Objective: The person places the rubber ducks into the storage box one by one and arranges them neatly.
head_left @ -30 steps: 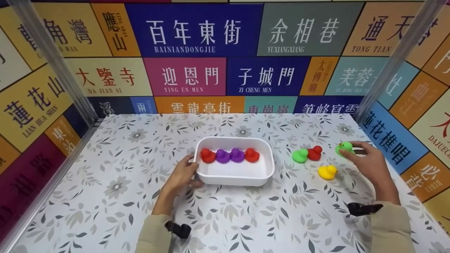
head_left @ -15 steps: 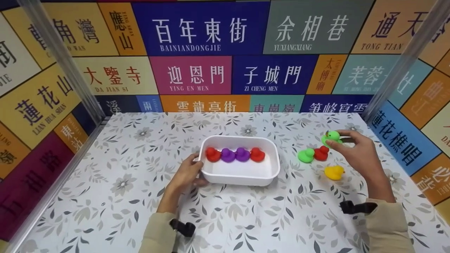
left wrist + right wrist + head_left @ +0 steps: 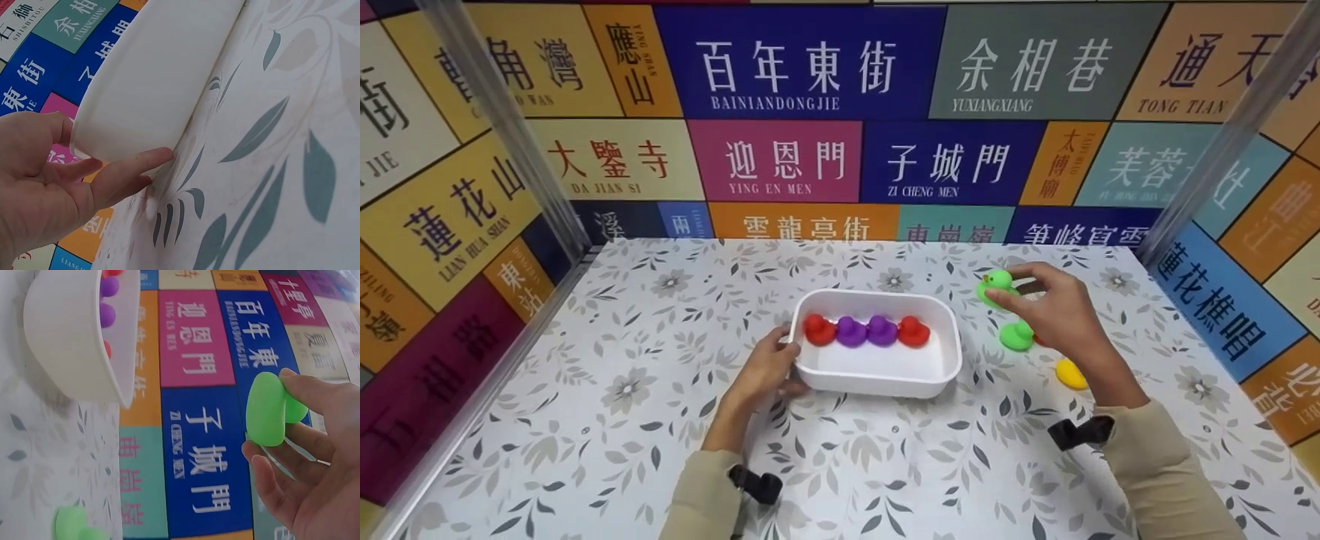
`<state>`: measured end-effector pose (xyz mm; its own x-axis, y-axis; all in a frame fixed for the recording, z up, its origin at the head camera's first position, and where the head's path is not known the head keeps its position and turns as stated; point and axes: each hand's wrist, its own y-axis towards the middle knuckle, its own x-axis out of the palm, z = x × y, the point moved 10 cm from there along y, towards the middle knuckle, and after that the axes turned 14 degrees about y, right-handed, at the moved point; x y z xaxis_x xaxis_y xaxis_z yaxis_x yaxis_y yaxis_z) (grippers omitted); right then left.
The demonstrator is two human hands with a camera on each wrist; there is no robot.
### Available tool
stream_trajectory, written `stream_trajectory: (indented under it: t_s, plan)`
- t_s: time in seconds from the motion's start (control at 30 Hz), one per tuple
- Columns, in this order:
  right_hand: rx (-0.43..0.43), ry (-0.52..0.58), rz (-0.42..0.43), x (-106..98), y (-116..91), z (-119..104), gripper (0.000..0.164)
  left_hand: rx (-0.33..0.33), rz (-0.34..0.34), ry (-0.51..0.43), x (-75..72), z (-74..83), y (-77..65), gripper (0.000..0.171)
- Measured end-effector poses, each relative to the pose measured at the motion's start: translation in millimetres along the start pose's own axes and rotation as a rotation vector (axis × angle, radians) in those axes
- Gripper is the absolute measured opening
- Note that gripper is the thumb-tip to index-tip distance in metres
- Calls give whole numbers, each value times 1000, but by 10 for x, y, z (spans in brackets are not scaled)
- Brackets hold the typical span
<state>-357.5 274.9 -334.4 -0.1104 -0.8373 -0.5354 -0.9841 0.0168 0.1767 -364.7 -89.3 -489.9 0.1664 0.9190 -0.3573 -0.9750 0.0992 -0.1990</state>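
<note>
My right hand [image 3: 1054, 307] pinches a green rubber duck [image 3: 1000, 280] between thumb and fingers, up and to the right of the white plastic tray [image 3: 877, 382]. In the right wrist view the duck's rounded underside faces the camera. My left hand [image 3: 765, 367] grips the tray's left end; the left wrist view has the thumb at the rim and fingers along the outer wall. Inside the tray, a red duck [image 3: 817, 330], two purple ducks [image 3: 866, 331] and another red duck [image 3: 913, 331] sit in a row along the back.
Right of the tray, a second green duck [image 3: 1016, 337] sits on the flowered tabletop [image 3: 855, 457]. A red duck beside it is mostly hidden by my right hand. The forearm partly covers a yellow duck [image 3: 1071, 373]. Printed panels [image 3: 776, 161] wall the back and sides.
My right hand has lifted the green duck and carried it left, past the other loose ducks toward the tray. The left hand keeps its hold, and the view has shifted slightly.
</note>
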Motion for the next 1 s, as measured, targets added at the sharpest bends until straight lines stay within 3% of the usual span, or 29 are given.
stream_trajectory:
  t_s: [0.2, 0.57, 0.8, 1.0]
  plan:
    - [-32, -4, -69, 348, 116, -230, 60, -6, -12, -35, -4, -23, 16, 54]
    - [18, 40, -234, 1113, 194, -452, 44, -23, -24, -56, 4, -39, 51, 54]
    - [-11, 40, -287, 1454, 266, -590, 37, -32, -31, -54, 5, -43, 48, 55]
    - [-11, -36, -343, 1733, 292, -628, 31, -34, -34, -32, -9, -65, 56, 54]
